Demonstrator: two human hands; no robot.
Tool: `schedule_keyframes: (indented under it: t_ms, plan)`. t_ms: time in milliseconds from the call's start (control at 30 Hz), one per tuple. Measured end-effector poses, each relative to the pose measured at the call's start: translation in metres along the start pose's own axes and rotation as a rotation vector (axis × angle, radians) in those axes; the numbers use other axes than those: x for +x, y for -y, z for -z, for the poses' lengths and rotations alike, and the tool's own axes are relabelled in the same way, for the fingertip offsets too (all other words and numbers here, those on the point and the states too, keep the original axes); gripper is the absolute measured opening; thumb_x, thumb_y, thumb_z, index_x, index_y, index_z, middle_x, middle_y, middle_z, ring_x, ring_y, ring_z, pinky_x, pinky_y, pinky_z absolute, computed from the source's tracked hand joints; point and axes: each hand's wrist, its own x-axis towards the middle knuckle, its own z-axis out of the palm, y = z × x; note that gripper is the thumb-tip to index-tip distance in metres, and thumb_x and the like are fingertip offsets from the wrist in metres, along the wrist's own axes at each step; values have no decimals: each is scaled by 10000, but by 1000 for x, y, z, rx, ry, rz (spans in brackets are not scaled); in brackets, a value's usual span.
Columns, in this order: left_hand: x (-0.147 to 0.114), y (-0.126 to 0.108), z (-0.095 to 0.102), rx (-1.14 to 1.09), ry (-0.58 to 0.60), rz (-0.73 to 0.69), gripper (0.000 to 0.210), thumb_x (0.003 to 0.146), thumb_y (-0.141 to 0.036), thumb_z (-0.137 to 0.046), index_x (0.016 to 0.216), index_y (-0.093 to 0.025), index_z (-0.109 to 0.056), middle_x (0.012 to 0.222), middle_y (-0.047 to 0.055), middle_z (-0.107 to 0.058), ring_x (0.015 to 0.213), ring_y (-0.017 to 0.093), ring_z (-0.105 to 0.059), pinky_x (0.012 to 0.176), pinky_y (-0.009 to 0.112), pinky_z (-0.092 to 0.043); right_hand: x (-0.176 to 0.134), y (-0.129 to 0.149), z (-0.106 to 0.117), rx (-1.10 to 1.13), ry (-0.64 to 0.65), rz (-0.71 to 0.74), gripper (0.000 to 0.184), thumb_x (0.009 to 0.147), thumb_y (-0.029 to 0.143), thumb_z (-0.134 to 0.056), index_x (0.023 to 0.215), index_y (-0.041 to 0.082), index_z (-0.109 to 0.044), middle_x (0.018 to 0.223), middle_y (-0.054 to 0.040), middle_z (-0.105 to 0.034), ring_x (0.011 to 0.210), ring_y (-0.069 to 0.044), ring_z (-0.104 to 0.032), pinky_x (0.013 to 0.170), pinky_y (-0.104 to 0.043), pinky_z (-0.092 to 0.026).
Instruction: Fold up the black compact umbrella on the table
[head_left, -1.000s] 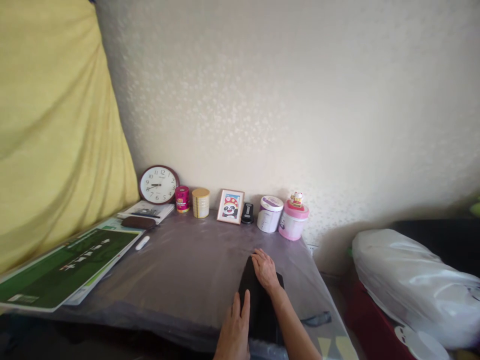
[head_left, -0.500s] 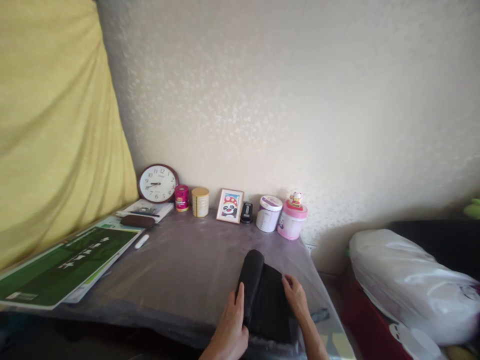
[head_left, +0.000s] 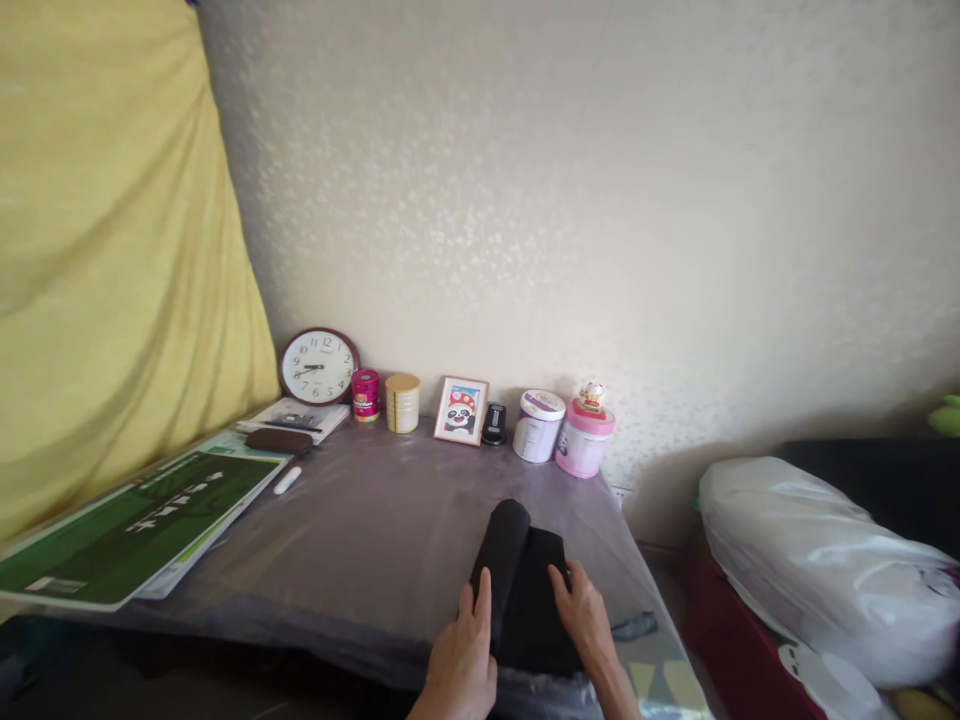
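Note:
A black sheet of soft material, partly rolled up [head_left: 504, 545], lies near the front right of the table. Its roll runs along the left side, and a flat flap [head_left: 536, 625] extends to the right from it. My left hand [head_left: 463, 650] grips the roll from the left, with thumb and fingers around its near part. At the flap's right edge, my right hand [head_left: 583, 612] is closed, with the thumb on top. The fingers under the edge are partly hidden. Just right of that hand lies a small dark item [head_left: 634, 627] I cannot make out.
Along the wall stand a clock [head_left: 319, 367], a pink tin [head_left: 365, 395], a yellow-lidded can [head_left: 402, 404], a panda picture frame [head_left: 460, 411] and two tubs [head_left: 538, 428]. Green boards [head_left: 150, 530] lie left on the plastic-covered table [head_left: 367, 540]. A white bag [head_left: 817, 560] sits beyond the right edge.
My right hand has moved slightly left and down along the flap, its thumb now further over the black material. The flap's far edge looks flatter. My left hand stays on the roll.

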Motion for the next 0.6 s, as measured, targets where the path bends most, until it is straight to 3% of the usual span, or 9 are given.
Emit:
schedule_keyframes:
  t_ms: [133,300,600]
  plan:
    - [-1,0,-1,4,6,9,875,673,9,-387,1399,-202,56,1425,153,-277,953,223,-605,809,313,-463,4,9,-1,165,42,15,312,782,404,-419,866,179,-617,825,-104,-699,808,-252,-654,692,-312,-476]
    - [-1,-3,0,5,20,14,867,665,28,-390,1401,-163,27,1434,189,-252,977,231,-602,831,322,-464,12,42,0,308,98,89,343,800,455,-392,829,185,-601,791,-73,-685,751,-221,-636,682,-300,-471]
    - [1,-3,1,-17,52,43,912,629,29,-450,1402,-150,2,1447,191,-227,994,240,-600,832,314,-475,26,76,-31,257,144,91,333,807,355,-431,976,122,-600,952,-145,-683,897,-248,-639,774,-317,-469]
